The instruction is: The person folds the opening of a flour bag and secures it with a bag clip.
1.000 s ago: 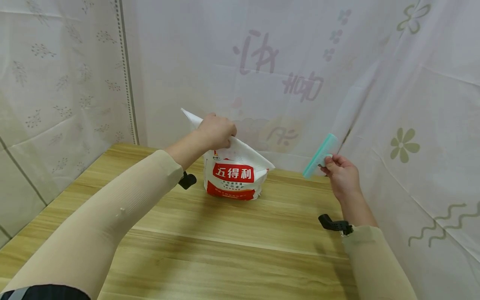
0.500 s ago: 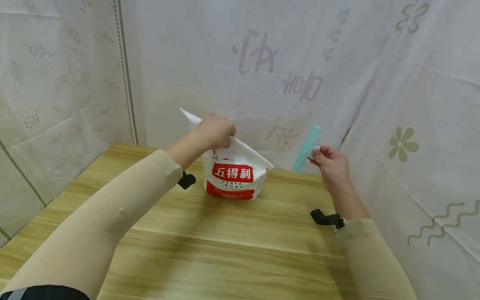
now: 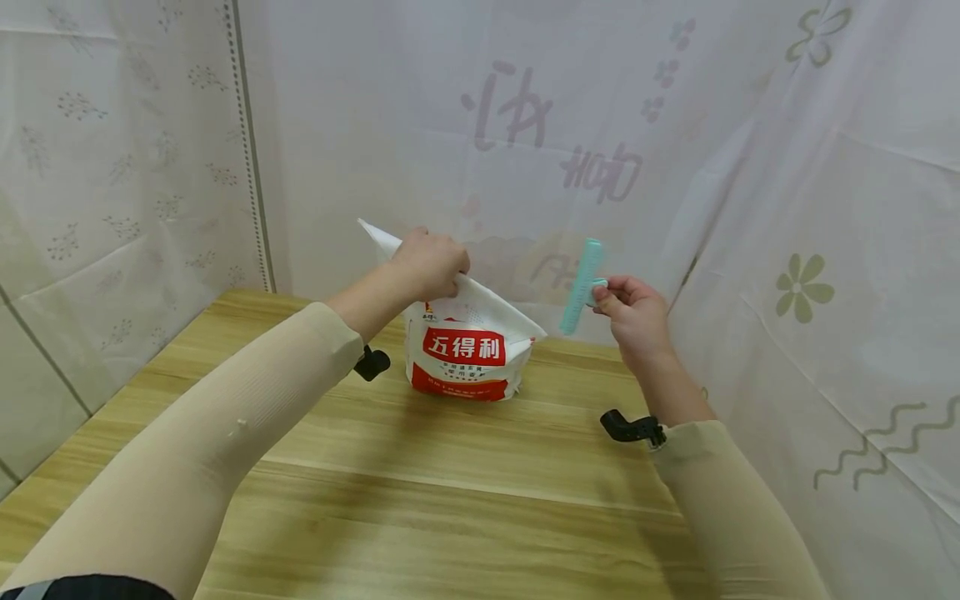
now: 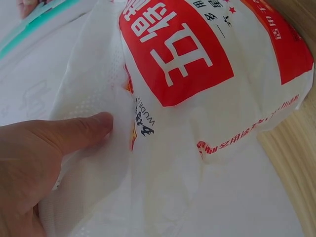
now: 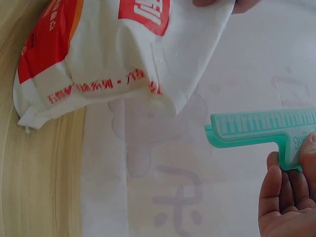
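Observation:
A white and red flour bag stands on the wooden table, its upper part folded over. My left hand grips the folded top edge. In the left wrist view, the thumb presses on the white plastic and the other fingers are hidden behind it. To the right of the bag, my right hand holds a mint-green clip by its handle, in the air and apart from the bag. Piano-key markings show along the clip in the right wrist view, and its long jaws look closed.
The wood-grain table reaches back to a pale printed curtain, which hangs behind and along both sides. Black wrist camera mounts stick out from both forearms.
My right hand has carried the clip leftward and slightly up, closer to the bag, and turned it more upright. The left hand and the bag stay nearly still.

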A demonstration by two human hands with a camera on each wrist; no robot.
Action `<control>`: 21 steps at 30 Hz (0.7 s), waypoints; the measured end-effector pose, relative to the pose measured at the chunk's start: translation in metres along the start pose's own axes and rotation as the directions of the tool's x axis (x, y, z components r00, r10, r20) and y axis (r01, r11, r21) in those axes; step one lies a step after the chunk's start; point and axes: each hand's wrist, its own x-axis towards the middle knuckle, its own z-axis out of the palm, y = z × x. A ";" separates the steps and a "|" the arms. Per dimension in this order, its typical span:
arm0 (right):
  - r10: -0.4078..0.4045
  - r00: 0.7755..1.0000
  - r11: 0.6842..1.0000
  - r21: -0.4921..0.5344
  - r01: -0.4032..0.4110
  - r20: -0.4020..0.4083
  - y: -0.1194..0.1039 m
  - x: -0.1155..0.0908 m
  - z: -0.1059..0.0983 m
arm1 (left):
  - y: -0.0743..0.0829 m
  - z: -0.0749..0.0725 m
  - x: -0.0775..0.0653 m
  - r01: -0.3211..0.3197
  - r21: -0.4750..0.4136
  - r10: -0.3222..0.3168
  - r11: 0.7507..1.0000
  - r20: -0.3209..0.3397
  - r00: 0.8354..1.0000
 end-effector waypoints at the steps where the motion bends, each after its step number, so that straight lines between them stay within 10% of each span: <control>1: -0.007 1.000 1.000 -0.014 0.007 0.002 -0.002 0.000 0.003 | 0.000 0.000 0.000 0.000 0.000 0.000 1.000 0.000 1.000; 21: -0.085 0.995 0.987 -0.135 0.091 0.056 -0.015 0.000 0.049 | 0.000 0.002 0.001 0.002 -0.006 -0.002 1.000 -0.005 1.000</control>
